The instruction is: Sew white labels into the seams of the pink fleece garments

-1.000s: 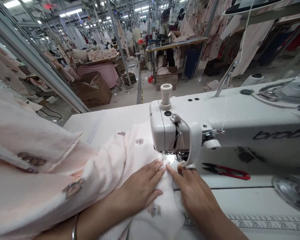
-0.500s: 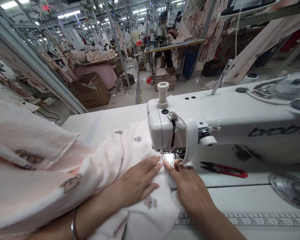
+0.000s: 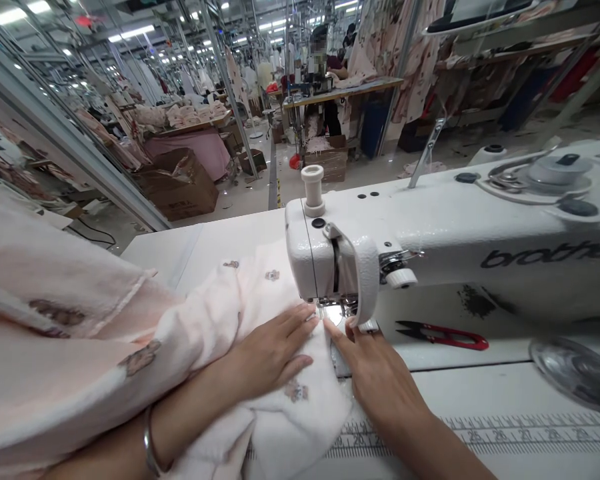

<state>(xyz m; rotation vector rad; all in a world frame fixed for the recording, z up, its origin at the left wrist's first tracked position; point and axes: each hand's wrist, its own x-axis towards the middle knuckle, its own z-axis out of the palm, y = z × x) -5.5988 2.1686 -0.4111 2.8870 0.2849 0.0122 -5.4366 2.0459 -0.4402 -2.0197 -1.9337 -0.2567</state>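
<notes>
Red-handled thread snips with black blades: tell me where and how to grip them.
Best gripped by the rounded red handle end, probably coming from the near right: they lie flat, pointed black blades facing left, and the arm of the white sewing machine stands on their far side.

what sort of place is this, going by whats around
Most likely a garment factory floor: a white sewing machine with pale pink printed fabric at its needle, another person at a worktable beyond, and more pink cloth piled behind.
</notes>
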